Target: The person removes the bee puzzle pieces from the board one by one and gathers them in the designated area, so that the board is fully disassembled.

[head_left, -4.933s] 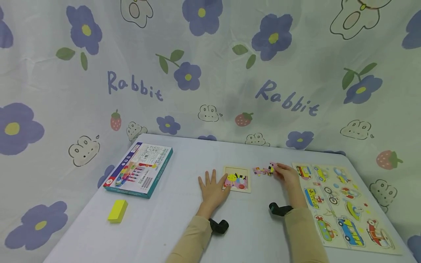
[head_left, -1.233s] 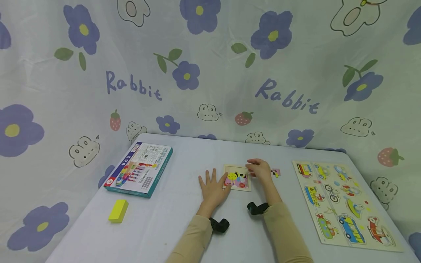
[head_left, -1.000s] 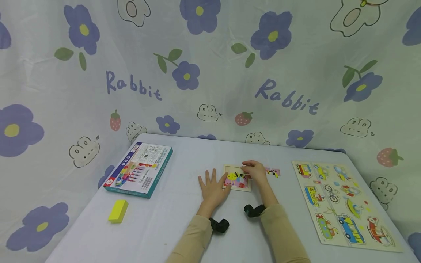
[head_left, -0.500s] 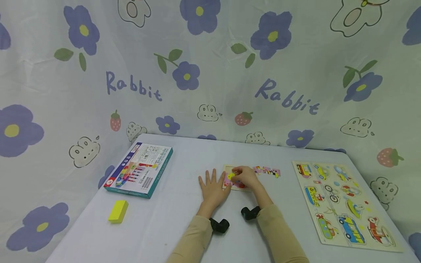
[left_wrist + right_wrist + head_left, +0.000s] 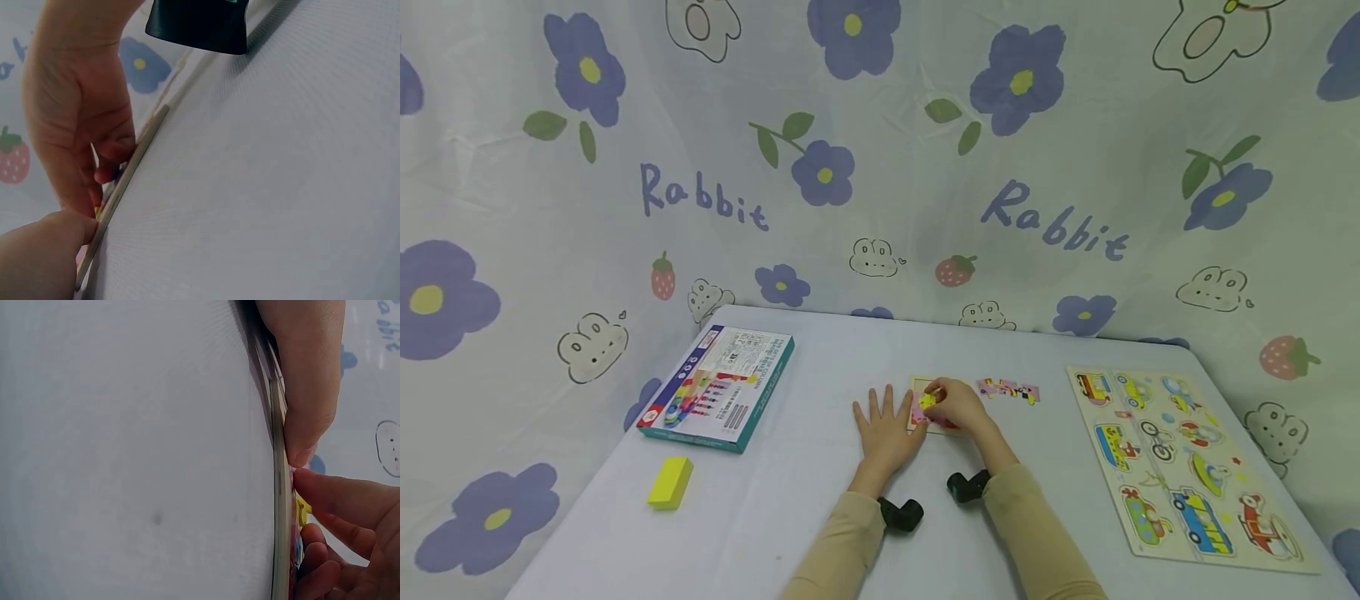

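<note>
Wooden frame (image 5: 922, 382), one; left hand (image 5: 885, 432), right hand (image 5: 959, 405) touching.

Before you, a white table (image 5: 752, 517); behind it, a pale backdrop (image 5: 895, 150) printed with blue-violet flowers (image 5: 823, 173), strawberries (image 5: 955, 271), rabbits (image 5: 874, 258) and "Rabbit" lettering (image 5: 1006, 202).

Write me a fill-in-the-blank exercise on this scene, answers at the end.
1. The rectangular block near the teal-sided box is ____ in color.
2. The left hand touches the framed jigsaw puzzle with its ____.
3. The vehicle puzzle board lies to the person's ____.
4. The word printed twice on the backdrop is ____.

Missing words: yellow; thumb; right; Rabbit.
</note>
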`<state>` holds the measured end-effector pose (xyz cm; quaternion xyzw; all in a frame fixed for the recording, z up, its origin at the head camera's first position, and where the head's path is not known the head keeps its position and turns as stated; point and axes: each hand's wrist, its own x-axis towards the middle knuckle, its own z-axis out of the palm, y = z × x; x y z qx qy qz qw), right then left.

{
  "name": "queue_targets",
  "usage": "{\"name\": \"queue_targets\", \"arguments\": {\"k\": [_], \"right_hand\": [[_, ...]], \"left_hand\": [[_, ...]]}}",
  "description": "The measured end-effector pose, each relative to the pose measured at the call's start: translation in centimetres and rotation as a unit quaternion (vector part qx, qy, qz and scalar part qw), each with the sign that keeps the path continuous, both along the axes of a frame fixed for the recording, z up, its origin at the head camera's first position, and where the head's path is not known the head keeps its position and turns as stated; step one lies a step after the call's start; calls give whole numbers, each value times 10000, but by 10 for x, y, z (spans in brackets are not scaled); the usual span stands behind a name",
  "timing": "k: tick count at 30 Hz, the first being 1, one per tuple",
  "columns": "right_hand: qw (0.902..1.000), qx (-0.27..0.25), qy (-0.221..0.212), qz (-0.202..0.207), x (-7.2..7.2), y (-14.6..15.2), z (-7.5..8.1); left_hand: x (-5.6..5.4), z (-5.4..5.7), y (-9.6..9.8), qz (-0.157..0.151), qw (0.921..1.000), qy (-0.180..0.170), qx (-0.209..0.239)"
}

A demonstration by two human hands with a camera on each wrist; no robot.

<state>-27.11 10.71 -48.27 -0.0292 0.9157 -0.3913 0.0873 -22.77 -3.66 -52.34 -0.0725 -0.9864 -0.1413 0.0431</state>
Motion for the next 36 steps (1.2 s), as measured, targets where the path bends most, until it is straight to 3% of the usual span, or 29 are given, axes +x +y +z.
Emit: {"name": "queue_targets", "arguments": {"k": [10,17,22,29,36], "right_hand": [[9993,-354,-63,-102,0,1,-2],[9957,-898,-119,-216,-3,4,-5],[9877,-1481,-269,-412,-3,8,-7],[9637,-2430,-622,-915,-3,16,-4],[9642,-2403,-426,-1039,-3,32,-2]], "left_hand": [[1,1,0,23,10000,-2,16],[1,2,0,36,10000,-15,-3],[1,2,0,35,10000,-58,23],[1,2,1,41,10000,-56,3],[1,2,1,29,10000,10,69]]}}
